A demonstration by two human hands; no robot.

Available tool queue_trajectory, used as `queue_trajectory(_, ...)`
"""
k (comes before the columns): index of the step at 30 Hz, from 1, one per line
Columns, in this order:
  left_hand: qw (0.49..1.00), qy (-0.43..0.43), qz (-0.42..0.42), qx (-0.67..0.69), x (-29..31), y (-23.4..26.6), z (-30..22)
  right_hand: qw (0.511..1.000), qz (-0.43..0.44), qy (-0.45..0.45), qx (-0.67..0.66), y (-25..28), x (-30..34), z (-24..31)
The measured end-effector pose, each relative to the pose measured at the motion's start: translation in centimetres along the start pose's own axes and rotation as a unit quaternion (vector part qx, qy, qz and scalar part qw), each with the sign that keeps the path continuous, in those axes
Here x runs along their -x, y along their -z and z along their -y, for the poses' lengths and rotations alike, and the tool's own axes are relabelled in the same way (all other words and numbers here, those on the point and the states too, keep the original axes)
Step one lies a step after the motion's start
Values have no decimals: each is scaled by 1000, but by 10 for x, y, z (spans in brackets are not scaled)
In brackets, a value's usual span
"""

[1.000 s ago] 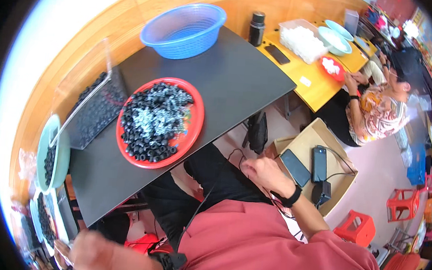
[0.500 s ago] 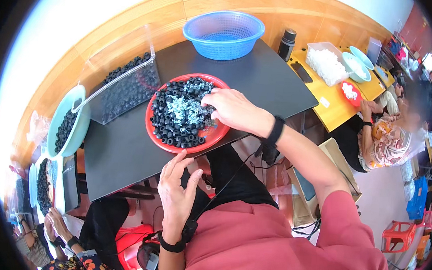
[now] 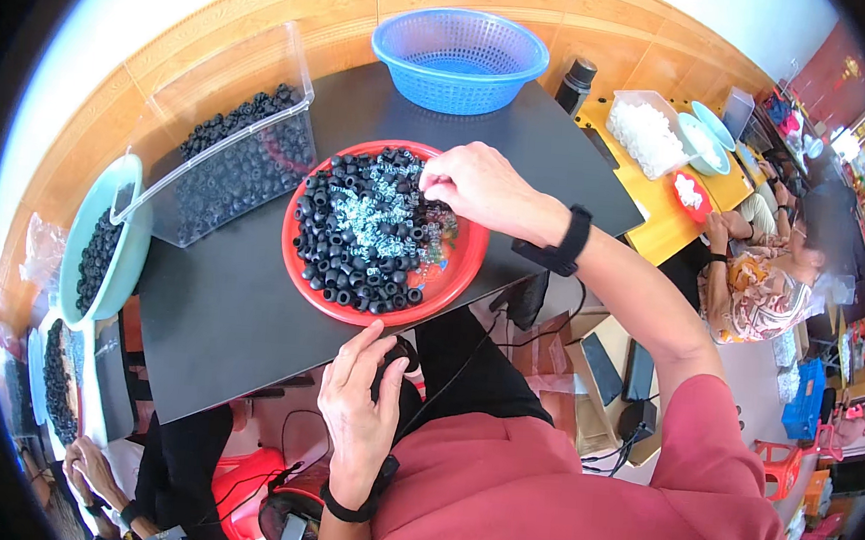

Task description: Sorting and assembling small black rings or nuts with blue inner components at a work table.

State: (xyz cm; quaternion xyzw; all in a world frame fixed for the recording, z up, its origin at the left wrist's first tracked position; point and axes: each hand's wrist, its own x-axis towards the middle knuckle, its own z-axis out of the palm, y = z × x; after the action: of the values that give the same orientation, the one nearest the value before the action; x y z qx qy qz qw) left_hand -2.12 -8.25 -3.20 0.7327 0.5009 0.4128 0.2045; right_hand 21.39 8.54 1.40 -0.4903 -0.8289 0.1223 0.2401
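A round red basin [image 3: 457, 282] rests on the dark table. In it lies a heap of small black hollow caps [image 3: 351, 282], with small pale, see-through pieces [image 3: 381, 216] scattered over their middle and right. My right hand [image 3: 486, 189] reaches over the basin's upper right, its fingers curled together at the edge of the heap. Whatever those fingers hold is hidden. Below the basin, by the table's near edge, my left hand [image 3: 356, 395] is raised with fingers apart and nothing in it.
Left of the basin stand a clear bin [image 3: 228, 180] and a pale green basin [image 3: 132, 259], both with black caps. A blue colander [image 3: 457, 66] and a black flask [image 3: 575, 84] are behind. Co-workers sit at both sides; a cardboard box [image 3: 605, 382] stands below right.
My right hand has shifted slightly up over the basin, fingers drawn closer together. My left hand stays near the table edge. The view has shifted a little.
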Motion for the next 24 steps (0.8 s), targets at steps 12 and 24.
queue_trajectory(12,999,5,-34,-14,-18,-1,-9,988,81,119,54,-17,16,17)
queue_trajectory(24,991,8,-60,118,-83,-19,-27,877,231,-81,-414,27,22,41)
